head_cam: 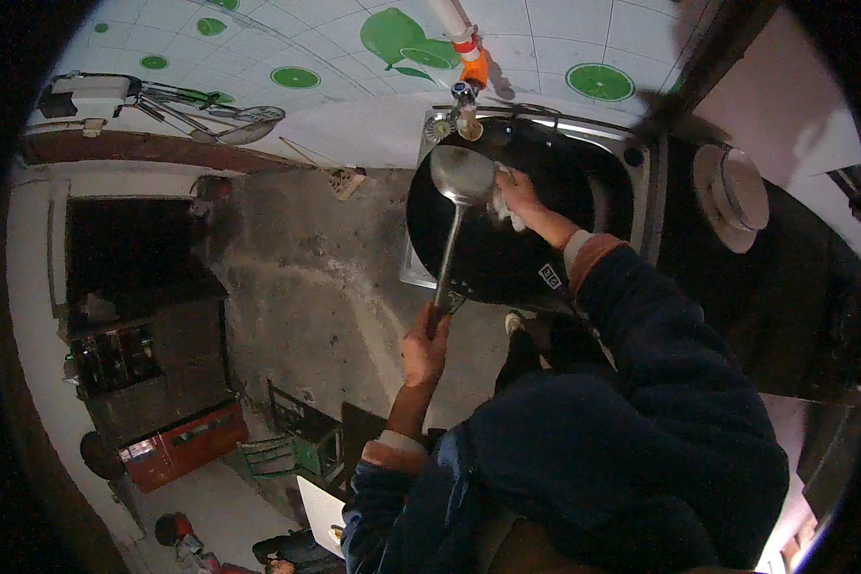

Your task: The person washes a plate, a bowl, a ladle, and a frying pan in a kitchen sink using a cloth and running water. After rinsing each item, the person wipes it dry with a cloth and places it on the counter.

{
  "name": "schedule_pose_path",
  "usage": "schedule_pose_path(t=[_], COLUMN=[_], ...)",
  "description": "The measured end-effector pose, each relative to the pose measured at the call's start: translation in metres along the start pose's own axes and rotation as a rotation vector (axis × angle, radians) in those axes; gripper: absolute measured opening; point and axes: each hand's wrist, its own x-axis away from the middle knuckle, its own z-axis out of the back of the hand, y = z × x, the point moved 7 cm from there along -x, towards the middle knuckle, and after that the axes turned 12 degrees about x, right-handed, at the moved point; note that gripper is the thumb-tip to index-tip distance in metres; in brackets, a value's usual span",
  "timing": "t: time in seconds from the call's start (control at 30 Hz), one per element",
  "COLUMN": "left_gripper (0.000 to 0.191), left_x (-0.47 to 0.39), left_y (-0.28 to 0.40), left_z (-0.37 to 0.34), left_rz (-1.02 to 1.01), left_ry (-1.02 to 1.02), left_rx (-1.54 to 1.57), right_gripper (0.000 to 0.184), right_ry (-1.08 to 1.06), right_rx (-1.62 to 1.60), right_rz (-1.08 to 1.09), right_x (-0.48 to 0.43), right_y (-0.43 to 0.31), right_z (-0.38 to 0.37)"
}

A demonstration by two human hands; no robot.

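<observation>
My left hand grips the dark handle end of a metal wok spatula, whose broad head lies over the left part of a large black wok. A whitish cloth is in my right hand, beside the right edge of the spatula's head. The wok rests over a metal sink below a tap. Whether the cloth touches the spatula is hard to tell.
Ladles and skimmers hang on the wall at the left. Stacked pale lids or bowls stand on the dark counter at the right. A green chair, a red box and a partly visible person are at the lower left.
</observation>
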Motion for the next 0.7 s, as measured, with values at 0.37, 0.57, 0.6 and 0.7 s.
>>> schedule_pose_path(t=[0.37, 0.57, 0.6, 0.7], left_gripper=[0.028, 0.039, 0.039, 0.041], left_x=[0.005, 0.0, 0.0, -0.001], left_y=[-0.013, -0.014, -0.012, -0.004], left_z=[-0.035, -0.045, -0.047, -0.054], left_rz=[0.657, 0.729, 0.732, 0.731], left_ry=[-0.239, -0.301, -0.318, -0.367], left_rx=[0.63, 0.864, 0.873, 0.891], right_gripper=[0.057, 0.038, 0.035, 0.032], right_ry=[-0.433, -0.154, -0.163, -0.075], right_rx=[1.339, 0.739, 0.611, 0.225], right_rz=[0.476, 0.342, 0.32, 0.256], right_x=[0.031, 0.01, 0.011, 0.025], right_y=[0.05, 0.02, 0.008, -0.031], right_z=[-0.02, 0.014, 0.019, 0.034])
